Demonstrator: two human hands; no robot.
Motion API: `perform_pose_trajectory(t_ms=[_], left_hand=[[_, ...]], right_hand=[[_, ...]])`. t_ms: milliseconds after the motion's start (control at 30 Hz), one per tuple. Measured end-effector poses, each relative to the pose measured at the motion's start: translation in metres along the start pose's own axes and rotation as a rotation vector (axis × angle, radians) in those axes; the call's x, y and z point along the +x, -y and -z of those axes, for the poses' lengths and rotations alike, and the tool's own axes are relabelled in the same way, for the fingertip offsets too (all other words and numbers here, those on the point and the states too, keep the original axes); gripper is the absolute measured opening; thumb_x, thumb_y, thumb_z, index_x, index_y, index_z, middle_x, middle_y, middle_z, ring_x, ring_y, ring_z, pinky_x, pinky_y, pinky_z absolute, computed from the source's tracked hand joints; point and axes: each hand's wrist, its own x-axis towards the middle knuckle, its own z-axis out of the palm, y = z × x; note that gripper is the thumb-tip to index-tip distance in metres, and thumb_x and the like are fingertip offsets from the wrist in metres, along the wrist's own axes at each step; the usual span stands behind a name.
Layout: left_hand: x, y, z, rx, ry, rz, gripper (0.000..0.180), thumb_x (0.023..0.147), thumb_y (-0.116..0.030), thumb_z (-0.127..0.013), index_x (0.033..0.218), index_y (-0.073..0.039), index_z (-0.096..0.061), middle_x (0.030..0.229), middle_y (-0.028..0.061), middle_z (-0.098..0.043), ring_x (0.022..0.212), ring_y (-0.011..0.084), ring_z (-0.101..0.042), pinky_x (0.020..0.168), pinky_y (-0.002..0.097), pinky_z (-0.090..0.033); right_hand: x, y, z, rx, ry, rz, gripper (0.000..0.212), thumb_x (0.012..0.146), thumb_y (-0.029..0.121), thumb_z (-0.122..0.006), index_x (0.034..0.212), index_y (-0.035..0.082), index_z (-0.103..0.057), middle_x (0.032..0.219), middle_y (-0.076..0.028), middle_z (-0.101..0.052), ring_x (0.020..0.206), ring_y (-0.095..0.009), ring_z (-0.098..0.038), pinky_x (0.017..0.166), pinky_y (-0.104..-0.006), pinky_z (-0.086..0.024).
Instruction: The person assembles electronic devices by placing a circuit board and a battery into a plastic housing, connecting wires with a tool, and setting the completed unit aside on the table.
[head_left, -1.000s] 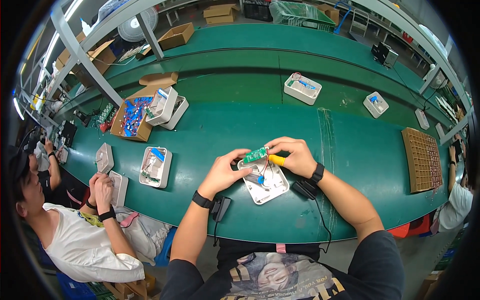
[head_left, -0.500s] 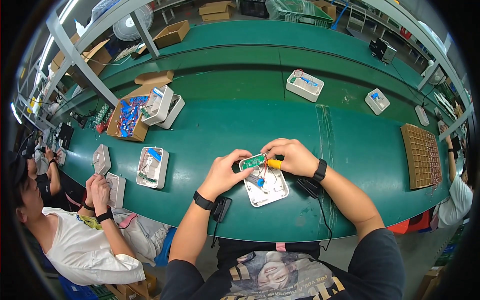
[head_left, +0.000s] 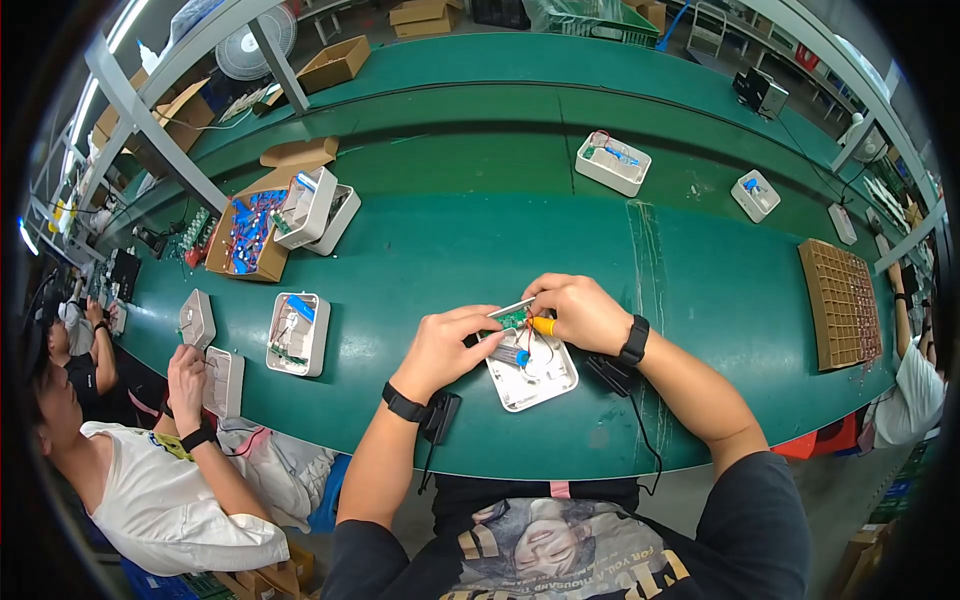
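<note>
Left fingers (head_left: 470,319), right fingers (head_left: 548,289) pinching circuit board (head_left: 512,320), case's (head_left: 535,397) far edge beneath, bench (head_left: 440,250) beyond

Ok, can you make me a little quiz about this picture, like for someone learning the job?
1. True or false: the green rectangular circuit board is between the person's left hand and right hand.
2. Pick one: what is in the open brown cardboard box on the left of the table?
a) yellow spoons
b) blue wired parts
c) white cups
3. Fill the gap: the narrow yellow part sticks out at the fingers of the person's ___ hand.

Key: 1 true; 2 b; 3 right.
</note>
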Motion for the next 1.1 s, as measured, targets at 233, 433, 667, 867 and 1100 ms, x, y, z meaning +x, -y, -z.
perform_pose_trajectory(t_ms=[233, 433, 667, 867, 1100], left_hand=[[0.0003, -0.0006, -0.0022, 0.112, 0.005, -0.06, 0.013, 0.087, -0.014, -0.081, 0.095, -0.003, -0.082, 0.111, 0.0152, -0.078, 0.089, 0.0291, -0.077, 0.076, 0.0359, -0.062], [0.0012, -0.0021, -0.0027, 0.132, -0.008, -0.086, 0.012, 0.088, -0.013, -0.08, 0.094, -0.002, -0.081, 0.109, 0.0151, -0.078, 0.087, 0.0298, -0.076, 0.075, 0.0363, -0.062], [0.0009, -0.0016, -0.0026, 0.113, 0.017, -0.076, 0.012, 0.087, -0.012, -0.079, 0.092, -0.002, -0.079, 0.108, 0.0148, -0.077, 0.087, 0.0307, -0.076, 0.075, 0.0367, -0.062], [0.0026, -0.0005, -0.0033, 0.097, 0.012, -0.078, 0.011, 0.087, -0.012, -0.08, 0.092, -0.002, -0.079, 0.107, 0.015, -0.077, 0.089, 0.0312, -0.076, 0.076, 0.0369, -0.062], [0.0025, 0.0006, -0.0055, 0.1, -0.006, -0.071, 0.012, 0.087, -0.013, -0.08, 0.089, -0.001, -0.078, 0.106, 0.016, -0.077, 0.09, 0.0315, -0.076, 0.077, 0.038, -0.061]], right_hand=[[-0.0003, -0.0014, -0.0045, -0.048, -0.027, 0.01, 0.012, 0.085, 0.007, -0.076, 0.095, 0.001, -0.08, 0.112, -0.012, -0.075, 0.09, -0.03, -0.073, 0.082, -0.0389, -0.06], [0.0003, -0.0022, -0.0007, -0.036, 0.023, -0.023, 0.013, 0.085, 0.005, -0.075, 0.096, 0.0, -0.08, 0.113, -0.013, -0.076, 0.091, -0.031, -0.073, 0.083, -0.0398, -0.059], [-0.0018, 0.0028, -0.0012, -0.056, 0.036, -0.082, 0.019, 0.082, 0.004, -0.07, 0.097, 0.001, -0.081, 0.116, -0.016, -0.075, 0.099, -0.034, -0.073, 0.091, -0.043, -0.058], [0.0004, 0.0034, -0.0006, -0.008, 0.026, -0.102, 0.02, 0.081, 0.005, -0.07, 0.098, 0.0, -0.081, 0.116, -0.017, -0.076, 0.1, -0.034, -0.073, 0.092, -0.0429, -0.058], [-0.0009, -0.0019, 0.0005, -0.04, 0.024, -0.082, 0.018, 0.083, 0.007, -0.072, 0.097, 0.002, -0.081, 0.113, -0.015, -0.076, 0.098, -0.034, -0.073, 0.09, -0.0425, -0.058]])
